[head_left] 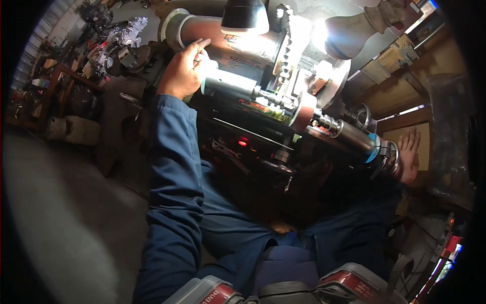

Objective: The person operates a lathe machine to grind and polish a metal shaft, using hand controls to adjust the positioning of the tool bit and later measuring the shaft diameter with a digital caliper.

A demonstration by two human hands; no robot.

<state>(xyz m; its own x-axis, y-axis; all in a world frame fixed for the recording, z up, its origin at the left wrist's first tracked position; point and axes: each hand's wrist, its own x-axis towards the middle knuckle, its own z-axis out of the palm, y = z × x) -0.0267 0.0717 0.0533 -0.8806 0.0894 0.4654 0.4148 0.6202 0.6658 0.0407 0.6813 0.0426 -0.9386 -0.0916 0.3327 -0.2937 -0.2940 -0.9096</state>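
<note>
My left hand (185, 70) is at the near end of a pale grey metal cylinder (230, 84) on a workshop machine. Its index finger stretches toward a large reddish machine housing (207, 31), and the other fingers bend loosely; I see nothing held. At the far right, my right hand (408, 154) lies with fingers stretched out beside a shiny handwheel (391, 158). The handwheel sits at the end of a metal spindle shaft (357, 136) with a blue band. A reddish round wheel (304, 112) is mounted between cylinder and shaft, with small fittings around it.
Two lamps, a black one (245, 16) and a grey one (349, 36), hang over the machine. Spanners (226, 148) lie below it near a red light (243, 143). A lower handwheel (277, 165) projects toward my lap. Metal parts (132, 31) crowd the left.
</note>
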